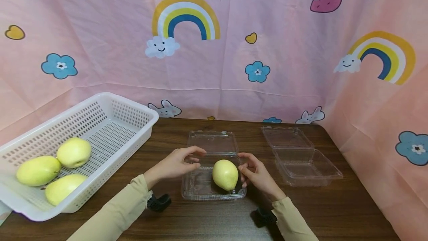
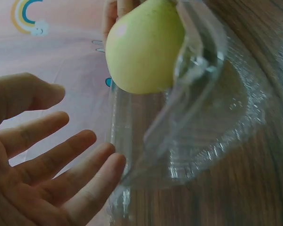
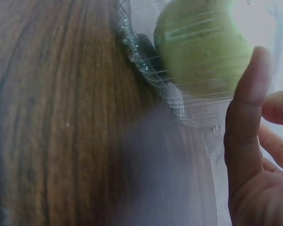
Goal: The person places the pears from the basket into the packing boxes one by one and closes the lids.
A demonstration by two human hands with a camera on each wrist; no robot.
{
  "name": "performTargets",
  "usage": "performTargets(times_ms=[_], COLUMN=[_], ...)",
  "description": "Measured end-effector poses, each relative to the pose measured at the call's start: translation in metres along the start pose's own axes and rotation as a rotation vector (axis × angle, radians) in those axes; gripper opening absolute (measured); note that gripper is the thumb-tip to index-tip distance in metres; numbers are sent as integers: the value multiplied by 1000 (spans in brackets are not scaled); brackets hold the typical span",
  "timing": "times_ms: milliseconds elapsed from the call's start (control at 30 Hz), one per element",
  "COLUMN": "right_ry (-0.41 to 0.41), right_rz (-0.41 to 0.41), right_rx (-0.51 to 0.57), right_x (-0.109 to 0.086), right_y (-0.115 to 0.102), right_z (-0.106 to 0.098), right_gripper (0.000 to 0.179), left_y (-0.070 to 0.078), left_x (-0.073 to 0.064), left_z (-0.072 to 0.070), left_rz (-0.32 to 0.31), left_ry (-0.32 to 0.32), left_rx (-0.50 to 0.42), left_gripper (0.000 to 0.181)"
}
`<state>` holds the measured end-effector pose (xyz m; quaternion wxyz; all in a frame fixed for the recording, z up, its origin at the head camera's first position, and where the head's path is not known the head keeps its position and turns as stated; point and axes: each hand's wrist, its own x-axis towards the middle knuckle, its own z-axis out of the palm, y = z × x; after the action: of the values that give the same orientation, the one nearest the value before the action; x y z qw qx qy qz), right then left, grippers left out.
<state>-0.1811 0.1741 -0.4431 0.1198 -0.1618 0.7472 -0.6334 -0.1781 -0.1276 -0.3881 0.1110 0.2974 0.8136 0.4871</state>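
Observation:
A yellow-green pear (image 1: 225,175) sits in the right half of a clear plastic clamshell box (image 1: 197,189), whose lid (image 1: 213,142) is laid back behind it. My left hand (image 1: 180,163) hovers over the box's left side, fingers spread and relaxed; nothing is in it. In the left wrist view, its fingertips (image 2: 114,162) come right at the box's edge. On the opposite side, my right hand (image 1: 260,177) is beside the pear, its loosely bent fingers along the box's right rim. The right wrist view has the thumb (image 3: 254,80) straight against the see-through wall, overlapping the pear.
Left of the box stands a white perforated basket (image 1: 123,144) with three more pears (image 1: 74,152) inside. A second clear clamshell box (image 1: 309,166) lies open at the right on the dark wooden table (image 1: 207,222). Pink patterned cloth (image 1: 284,47) hangs behind and at the sides.

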Motion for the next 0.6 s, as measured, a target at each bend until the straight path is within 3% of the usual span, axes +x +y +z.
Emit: performTargets(times_ms=[600], right_ry=[-1], right_rz=[-14], right_rx=[5], right_x=[0], right_y=[2], right_z=[0], right_gripper=[43], left_y=[3], left_x=[-14], left_z=[-5], left_rz=[10], left_ry=[42], left_rx=[10], left_gripper=[26])
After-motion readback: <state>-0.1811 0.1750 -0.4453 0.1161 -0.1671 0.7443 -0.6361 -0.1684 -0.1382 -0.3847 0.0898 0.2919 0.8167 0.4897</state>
